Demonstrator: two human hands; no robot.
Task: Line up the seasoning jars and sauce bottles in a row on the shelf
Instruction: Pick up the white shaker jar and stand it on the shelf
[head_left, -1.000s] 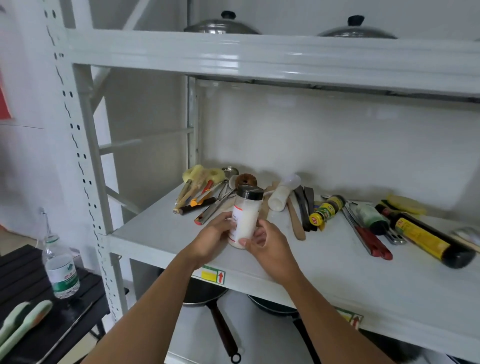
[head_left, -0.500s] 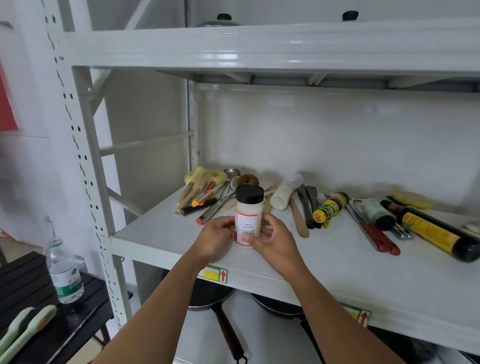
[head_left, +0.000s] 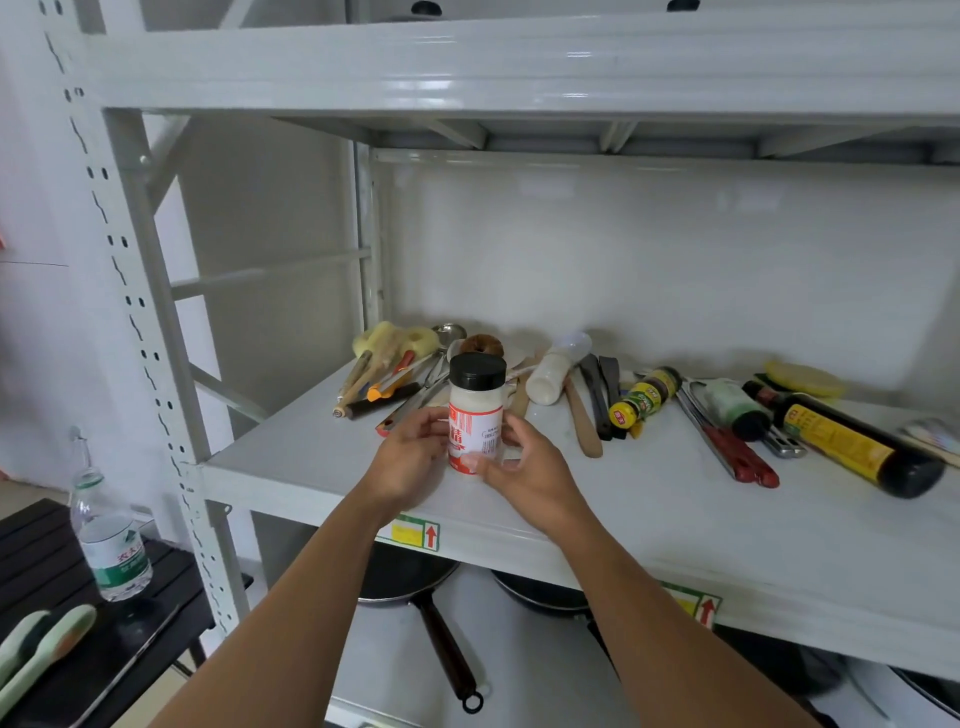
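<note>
A white seasoning jar (head_left: 475, 410) with a black lid and red label stands upright on the white shelf (head_left: 649, 519), near its front left. My left hand (head_left: 408, 460) and my right hand (head_left: 530, 470) hold it from both sides. Further back lie a white bottle (head_left: 548, 376), a small yellow-labelled jar (head_left: 644, 400), a green-labelled bottle (head_left: 737, 408) and a dark sauce bottle (head_left: 852, 441), all on their sides.
Utensils lie piled at the shelf's back left (head_left: 395, 371), with spatulas (head_left: 597, 405) and red-handled tongs (head_left: 732, 449) among the bottles. Pans (head_left: 415, 587) sit on the shelf below. A water bottle (head_left: 111, 535) stands on a black table at the left.
The jar went from tilted to upright on the shelf and has been turned, so its red label now faces me. Both hands stay on it.
</note>
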